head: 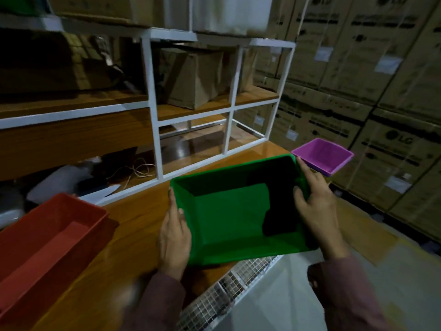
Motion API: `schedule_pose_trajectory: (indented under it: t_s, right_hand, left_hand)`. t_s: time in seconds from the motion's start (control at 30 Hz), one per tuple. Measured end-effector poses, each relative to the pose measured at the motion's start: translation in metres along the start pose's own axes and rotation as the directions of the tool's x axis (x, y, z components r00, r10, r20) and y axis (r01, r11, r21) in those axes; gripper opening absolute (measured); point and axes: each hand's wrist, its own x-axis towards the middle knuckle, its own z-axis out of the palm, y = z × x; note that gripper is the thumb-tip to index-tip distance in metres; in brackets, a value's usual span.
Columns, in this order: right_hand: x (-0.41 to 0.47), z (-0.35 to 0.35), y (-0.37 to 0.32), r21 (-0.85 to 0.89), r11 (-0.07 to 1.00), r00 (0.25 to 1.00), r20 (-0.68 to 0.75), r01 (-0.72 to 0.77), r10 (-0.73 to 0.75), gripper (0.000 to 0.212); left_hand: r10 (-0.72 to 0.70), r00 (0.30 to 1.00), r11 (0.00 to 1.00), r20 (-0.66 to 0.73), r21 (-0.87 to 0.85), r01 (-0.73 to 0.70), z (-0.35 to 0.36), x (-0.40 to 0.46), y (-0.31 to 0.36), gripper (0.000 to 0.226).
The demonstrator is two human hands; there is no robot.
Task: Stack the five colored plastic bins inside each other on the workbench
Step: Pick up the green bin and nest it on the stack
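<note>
In the middle of the frame a green bin (229,216) sits open side up on the wooden workbench (133,218), gripped on both short sides. The left hand (174,237) clamps its left rim, thumb inside; the right hand (317,206) curls its fingers over the right rim. A red bin (47,237) lies at lower left, and a purple bin (323,156) at the bench's far right edge, just behind the green one.

The big bin (238,211) sits on the workbench (133,216). Left of it lies a long bin (47,235) (well apart). Behind it, right, is a small bin (322,156), and behind it a shelf frame (214,91).
</note>
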Motion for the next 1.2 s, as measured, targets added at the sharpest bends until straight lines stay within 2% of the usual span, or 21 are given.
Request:
schedule_pose_trajectory:
  t_s: [0.07,0.17,0.33,0.43,0.6,0.7,0.83,1.0,1.2]
  right_hand:
    - [0.0,-0.023,0.029,-0.086,0.995,0.999,0.033,0.046,-0.043,0.074]
    - [0.0,-0.05,0.073,-0.169,0.985,0.996,0.084,0.029,-0.015,0.07]
    - [0.013,-0.091,0.14,-0.077,0.996,0.999,0.014,-0.037,0.038,0.062]
    - [0.034,-0.115,0.176,-0.093,0.992,0.997,0.001,-0.082,0.082,0.059]
    - [0.059,-0.137,0.232,-0.027,0.992,0.993,-0.02,-0.121,0.12,0.059]
    - [0.068,-0.142,0.27,-0.004,0.992,0.991,-0.021,-0.129,0.129,0.058]
    - [0.098,-0.146,0.325,-0.086,0.99,0.993,-0.003,-0.114,0.115,0.06]
    - [0.171,-0.158,0.377,-0.182,0.977,0.994,-0.025,-0.109,0.106,0.053]
    - [0.289,-0.159,0.423,-0.254,0.961,0.993,0.015,-0.108,0.116,0.049]
  left_hand:
    - [-0.031,1.0,0.999,-0.005,0.038,0.031,0.018,-0.012,0.014,0.062]
    - [-0.049,0.998,0.998,-0.031,0.029,0.05,0.051,-0.029,0.04,0.055]
    - [-0.069,0.997,0.996,0.03,-0.058,0.071,0.102,-0.048,0.095,0.06]
    - [-0.021,0.999,0.998,0.047,-0.062,0.024,0.132,-0.056,0.118,0.062]
    - [-0.065,0.998,0.993,-0.016,-0.098,0.063,0.184,-0.056,0.168,0.061]
    - [-0.086,0.996,0.983,-0.029,-0.163,0.08,0.221,-0.036,0.192,0.061]
    - [-0.085,0.996,0.972,-0.002,-0.22,0.082,0.275,-0.003,0.224,0.06]
    - [-0.07,0.995,0.989,0.064,-0.127,0.078,0.354,0.065,0.257,0.063]
    - [-0.054,0.999,0.995,0.01,-0.087,0.054,0.432,0.145,0.298,0.059]
